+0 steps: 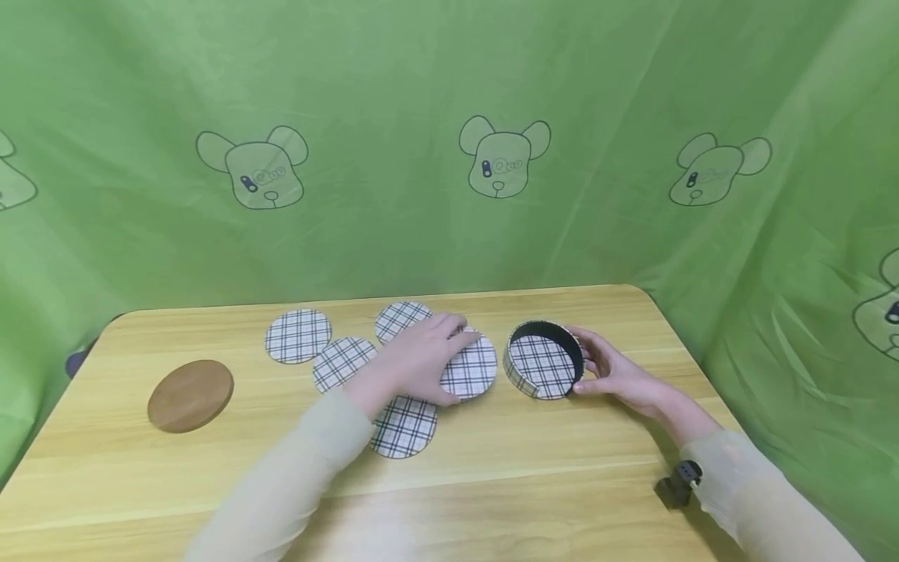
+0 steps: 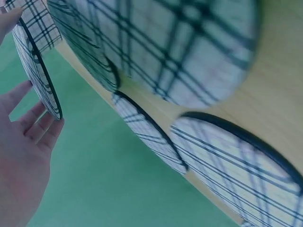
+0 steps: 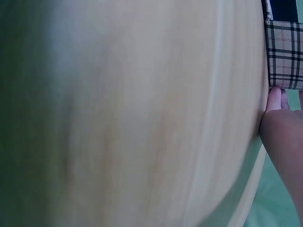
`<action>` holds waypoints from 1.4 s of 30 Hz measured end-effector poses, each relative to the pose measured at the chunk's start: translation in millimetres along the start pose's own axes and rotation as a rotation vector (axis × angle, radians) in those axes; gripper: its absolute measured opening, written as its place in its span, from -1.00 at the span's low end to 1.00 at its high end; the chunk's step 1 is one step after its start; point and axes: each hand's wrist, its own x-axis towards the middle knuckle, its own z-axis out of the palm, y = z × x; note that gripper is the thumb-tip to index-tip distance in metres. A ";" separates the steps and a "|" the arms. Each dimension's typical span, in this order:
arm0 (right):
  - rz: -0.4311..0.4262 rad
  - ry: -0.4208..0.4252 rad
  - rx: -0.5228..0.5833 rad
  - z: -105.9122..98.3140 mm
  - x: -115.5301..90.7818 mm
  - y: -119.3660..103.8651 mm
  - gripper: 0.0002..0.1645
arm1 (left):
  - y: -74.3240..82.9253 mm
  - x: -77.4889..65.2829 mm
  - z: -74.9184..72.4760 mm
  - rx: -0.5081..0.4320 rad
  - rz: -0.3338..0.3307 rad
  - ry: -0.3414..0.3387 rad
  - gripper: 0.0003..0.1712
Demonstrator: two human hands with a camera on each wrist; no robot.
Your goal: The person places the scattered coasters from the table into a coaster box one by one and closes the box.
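My left hand grips a round plaid coaster by its edges, thumb at the near side and fingers at the far side. In the left wrist view this coaster stands tilted between thumb and fingers. Just right of it is a round plaid coaster holder with a dark inner wall and a plaid disc showing inside. My right hand holds that holder by its right side, thumb near the front. In the right wrist view only part of the holder's plaid outer wall shows.
Several more plaid coasters lie around my left hand, among them a far-left coaster, one at the back and a near one. A brown disc lies at the table's left. Green curtain surrounds the wooden table.
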 end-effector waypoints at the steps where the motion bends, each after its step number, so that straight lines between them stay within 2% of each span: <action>1: 0.001 0.000 0.000 0.0 -0.2 0.1 0.25 | 1.9 2.8 0.0 0.006 0.004 0.005 0.25; 13: -0.001 0.006 0.000 1.1 -0.3 0.0 0.24 | 31.2 37.3 -2.9 0.045 0.051 0.042 0.26; 21: 0.009 0.004 0.010 1.6 -0.8 0.2 0.27 | 44.3 54.1 9.1 0.081 0.060 0.068 0.24; 26: 0.007 0.003 0.005 -0.1 0.5 1.7 0.28 | 51.1 63.2 15.5 0.086 0.038 0.095 0.23; 42: 0.018 -0.001 0.001 0.2 0.0 -1.6 0.24 | 72.6 89.9 21.2 0.117 -0.060 0.063 0.22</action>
